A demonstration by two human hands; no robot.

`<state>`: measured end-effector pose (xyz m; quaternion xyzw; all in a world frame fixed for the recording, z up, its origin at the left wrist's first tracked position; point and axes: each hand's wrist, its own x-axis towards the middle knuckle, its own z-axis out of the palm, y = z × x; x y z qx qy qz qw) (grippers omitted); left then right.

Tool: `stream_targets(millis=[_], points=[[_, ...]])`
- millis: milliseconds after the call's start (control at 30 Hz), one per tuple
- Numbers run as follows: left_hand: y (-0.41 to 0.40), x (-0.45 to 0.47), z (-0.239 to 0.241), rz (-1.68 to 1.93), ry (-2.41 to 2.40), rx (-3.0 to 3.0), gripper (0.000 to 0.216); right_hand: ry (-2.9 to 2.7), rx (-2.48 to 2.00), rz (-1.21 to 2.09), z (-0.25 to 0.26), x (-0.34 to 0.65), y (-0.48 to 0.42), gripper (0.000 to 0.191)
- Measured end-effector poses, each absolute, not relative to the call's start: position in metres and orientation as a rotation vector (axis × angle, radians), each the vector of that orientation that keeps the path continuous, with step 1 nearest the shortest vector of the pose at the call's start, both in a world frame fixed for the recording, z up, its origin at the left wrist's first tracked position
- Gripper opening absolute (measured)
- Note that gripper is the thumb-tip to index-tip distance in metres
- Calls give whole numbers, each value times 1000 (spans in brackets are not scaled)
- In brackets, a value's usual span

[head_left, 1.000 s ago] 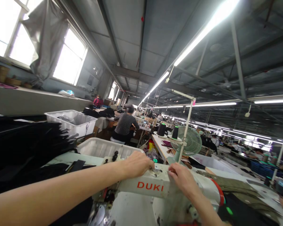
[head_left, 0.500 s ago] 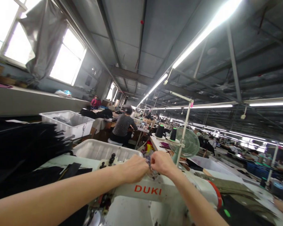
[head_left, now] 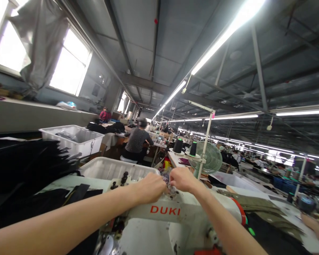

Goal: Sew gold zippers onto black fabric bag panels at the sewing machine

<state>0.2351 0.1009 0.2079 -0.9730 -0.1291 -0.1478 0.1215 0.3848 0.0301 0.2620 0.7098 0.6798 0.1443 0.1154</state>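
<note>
A white sewing machine [head_left: 159, 209] fills the lower centre of the frame, lettered DUKI in red. Your left hand [head_left: 152, 187] and right hand [head_left: 183, 180] meet above its top, just apart, by a small round fitting [head_left: 172, 193]. The fingers of both curl inward; their tips are hidden, so you cannot tell how tightly they close or whether they hold anything, such as thread. The machine looks heavy, hard and steady enough to rest a wrist on. The fitting seems stiff and smooth, perhaps slippery, and is best pinched by its rim. Behind, at centre, sits a pale plastic bin [head_left: 117, 169]. Right of centre stand two black thread cones [head_left: 178, 145] and a green fan [head_left: 210, 157]. Dark cloth [head_left: 21, 170] heaps at lower left.
</note>
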Motion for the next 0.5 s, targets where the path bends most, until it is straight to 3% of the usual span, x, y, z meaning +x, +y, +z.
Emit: stream_targets(millis=[500], points=[[105,238,204,-534,-303,-2850,31,2023,2018,389,260,382,33,22]])
